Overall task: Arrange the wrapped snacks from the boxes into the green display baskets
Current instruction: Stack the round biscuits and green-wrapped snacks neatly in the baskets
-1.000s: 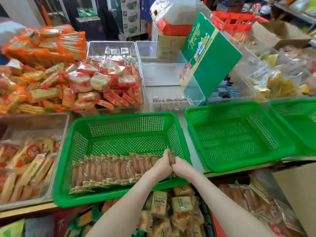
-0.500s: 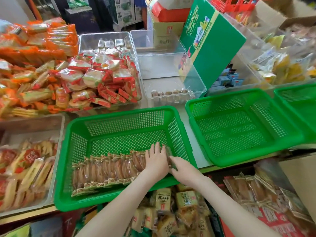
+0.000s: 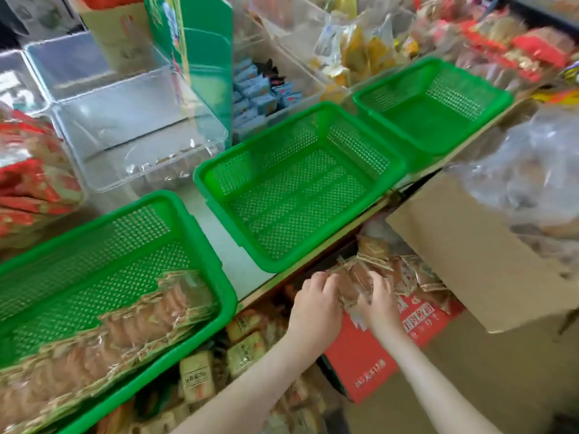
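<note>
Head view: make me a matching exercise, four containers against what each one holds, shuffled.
1. near-left green mesh basket
2. middle green mesh basket
3. red cardboard box
4. clear plastic bin

A. holds nothing
B. left hand and right hand grip its snack packets
C. row of wrapped snacks inside
D. nearly empty, behind the baskets

Pairs: 1-C, 2-A, 3-B, 4-D

The middle basket and the right basket, upper right, stand open from above. The left basket has room behind its snack row. A bare strip of counter runs between left and middle. At right, the cardboard box crowds the low gap where the left hand and right hand grip wrapped snacks.
</note>
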The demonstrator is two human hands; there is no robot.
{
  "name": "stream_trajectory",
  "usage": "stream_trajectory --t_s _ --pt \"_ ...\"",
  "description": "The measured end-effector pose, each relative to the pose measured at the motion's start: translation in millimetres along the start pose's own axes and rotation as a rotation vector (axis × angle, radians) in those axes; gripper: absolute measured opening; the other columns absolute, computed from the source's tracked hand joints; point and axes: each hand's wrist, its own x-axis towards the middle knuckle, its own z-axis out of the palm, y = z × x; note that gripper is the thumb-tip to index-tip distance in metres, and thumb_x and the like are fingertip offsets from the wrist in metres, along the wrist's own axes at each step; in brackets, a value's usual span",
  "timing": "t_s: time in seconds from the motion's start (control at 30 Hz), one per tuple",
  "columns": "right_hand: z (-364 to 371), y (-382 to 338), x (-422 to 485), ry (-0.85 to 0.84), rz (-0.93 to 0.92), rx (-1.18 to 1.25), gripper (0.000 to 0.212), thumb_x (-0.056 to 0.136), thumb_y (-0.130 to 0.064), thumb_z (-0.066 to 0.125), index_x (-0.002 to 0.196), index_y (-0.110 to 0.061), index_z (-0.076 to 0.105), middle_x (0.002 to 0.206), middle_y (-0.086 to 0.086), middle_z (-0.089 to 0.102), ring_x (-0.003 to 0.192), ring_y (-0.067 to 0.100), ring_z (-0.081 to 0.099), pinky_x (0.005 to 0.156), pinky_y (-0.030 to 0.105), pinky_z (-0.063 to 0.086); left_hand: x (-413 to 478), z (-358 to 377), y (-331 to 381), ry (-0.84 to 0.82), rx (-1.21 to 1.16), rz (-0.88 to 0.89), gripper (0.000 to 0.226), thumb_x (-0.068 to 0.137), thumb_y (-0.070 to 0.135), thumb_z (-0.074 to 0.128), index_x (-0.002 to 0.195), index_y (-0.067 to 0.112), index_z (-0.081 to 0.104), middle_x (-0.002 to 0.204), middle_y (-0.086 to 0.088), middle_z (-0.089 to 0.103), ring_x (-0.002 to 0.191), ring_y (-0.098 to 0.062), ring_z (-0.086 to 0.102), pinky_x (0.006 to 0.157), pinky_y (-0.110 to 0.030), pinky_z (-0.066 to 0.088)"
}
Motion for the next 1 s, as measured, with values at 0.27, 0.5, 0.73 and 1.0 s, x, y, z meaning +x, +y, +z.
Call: stream_trajectory --t_s 0.27,0.5,0.73,1.0 --pt "-7 64 67 -0.286 0.017 -0.233 0.085 0.092 -0.054 0.049 0.153 -0.012 0.008 0.16 0.013 0.009 0.147 0.028 0.009 0.118 0.041 0.012 67 97 2 -0.399 -0.126 -0.419 0.06 0.1 0.029 0.037 0.154 0.028 0.01 0.155 -0.025 0.012 0.131 -0.044 0.037 0.099 -0.044 0.042" --pt "11 82 79 -0.236 0.016 -0.138 0.086 0.087 -0.052 0.059 0.153 -0.023 0.012 0.152 0.01 0.017 0.142 0.032 0.018 0.115 0.045 0.024 80 111 7 -0.279 -0.492 -0.523 0.053 0.101 0.029 0.034 0.15 0.041 0.017 0.158 -0.011 0.014 0.141 -0.03 0.026 0.106 -0.033 0.033" --pt "18 79 58 -0.313 0.037 0.093 0.094 0.08 -0.041 0.073 0.151 -0.029 0.012 0.147 0.01 0.02 0.139 0.027 0.022 0.11 0.038 0.029 81 112 1 -0.08 -0.976 -0.883 0.052 0.099 0.017 0.046 0.143 0.028 0.022 0.116 0.003 0.055 0.105 -0.021 0.061 0.088 -0.035 0.053" --pt "8 69 25 -0.396 0.109 0.529 0.088 0.082 -0.034 0.073 0.148 -0.037 0.015 0.146 0.0 0.033 0.131 0.017 0.039 0.091 0.02 0.041 58 77 3 -0.297 -1.075 -0.711 0.025 0.1 0.025 0.048 0.125 0.027 0.05 0.117 -0.004 0.064 0.102 -0.017 0.064 0.096 -0.038 0.051"
